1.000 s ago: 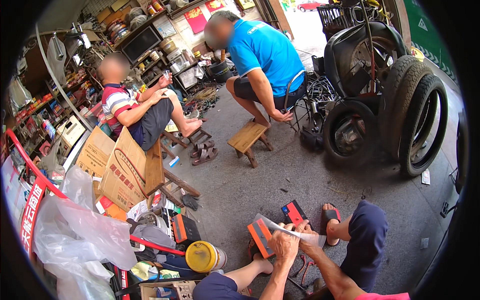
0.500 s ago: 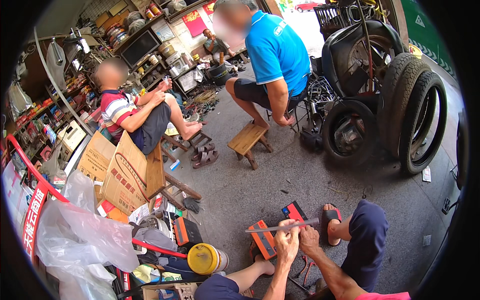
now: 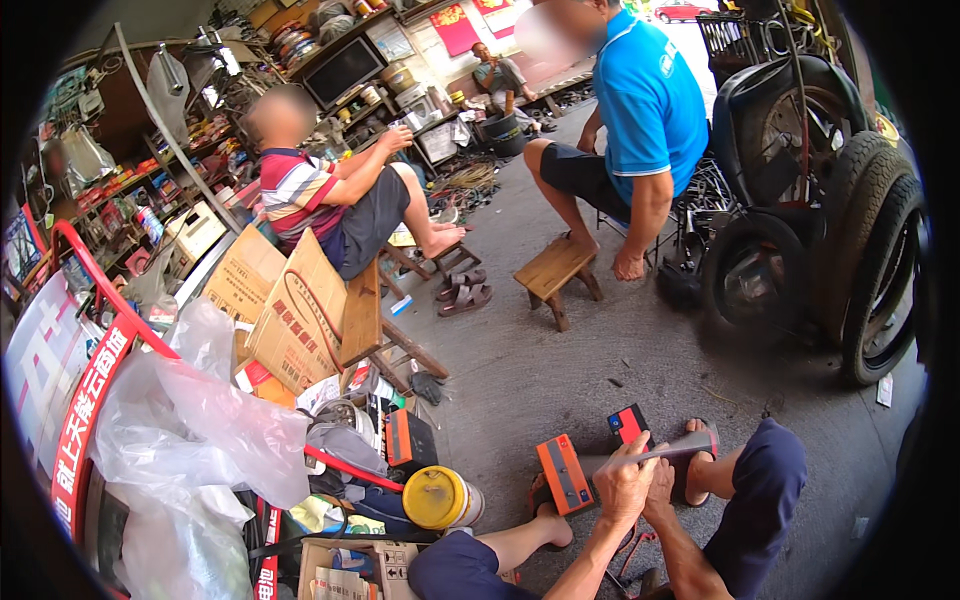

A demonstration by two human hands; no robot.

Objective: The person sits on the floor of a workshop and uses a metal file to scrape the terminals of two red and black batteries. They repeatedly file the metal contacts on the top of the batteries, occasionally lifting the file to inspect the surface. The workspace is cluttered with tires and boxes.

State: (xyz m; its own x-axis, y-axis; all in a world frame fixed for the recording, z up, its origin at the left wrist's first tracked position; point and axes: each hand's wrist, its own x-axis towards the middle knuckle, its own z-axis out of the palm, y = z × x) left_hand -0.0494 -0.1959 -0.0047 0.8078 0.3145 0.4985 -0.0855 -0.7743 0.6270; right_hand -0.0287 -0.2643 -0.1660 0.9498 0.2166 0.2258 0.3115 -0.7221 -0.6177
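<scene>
A long, thin grey strip, smeared by motion, lies across my two hands above the floor. My left hand is closed around it, fingers pinched near its middle. My right hand sits close against the left, closed at the strip too; its fingertips are partly hidden. Just beyond my hands, an orange-and-black battery-like block stands by my left foot. A red-and-black block is a little farther off. Red-handled pliers lie on the floor below my forearms, partly covered.
A yellow-lidded bucket and plastic sheeting crowd the left side. A wooden stool stands ahead, near a seated person in blue. Another person in stripes sits by cardboard. Tyres lean at right.
The view has swung left, so the scene sits farther right. The strip has shifted rightward through or with my hands. The person in stripes has raised their hands.
</scene>
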